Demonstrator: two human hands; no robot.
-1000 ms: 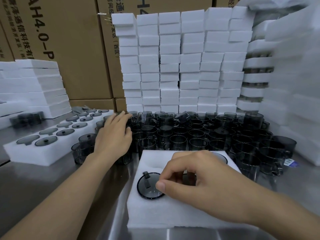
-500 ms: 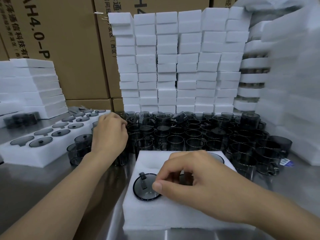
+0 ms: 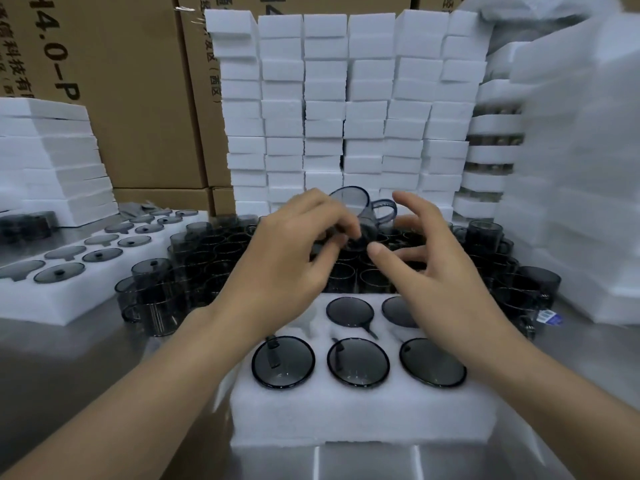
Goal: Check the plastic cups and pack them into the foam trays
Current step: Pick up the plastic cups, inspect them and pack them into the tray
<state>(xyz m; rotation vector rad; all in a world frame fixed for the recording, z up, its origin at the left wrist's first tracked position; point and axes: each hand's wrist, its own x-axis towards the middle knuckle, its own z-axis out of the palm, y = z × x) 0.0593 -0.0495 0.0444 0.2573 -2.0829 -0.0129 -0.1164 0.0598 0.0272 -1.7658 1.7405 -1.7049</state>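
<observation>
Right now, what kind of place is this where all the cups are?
Probably a factory packing bench or a warehouse: cartons are stacked behind, foam trays stand in tall piles, and dozens of identical cups crowd a steel table.

Left cardboard carton (image 3: 131,109): is carrying large black print, turned sideways, reading "4.0-P", beside smaller Chinese characters 科技有. Middle carton (image 3: 199,133): is showing "(西区)". Blue-and-white sticker (image 3: 549,317): is bearing print too small to read.
</observation>
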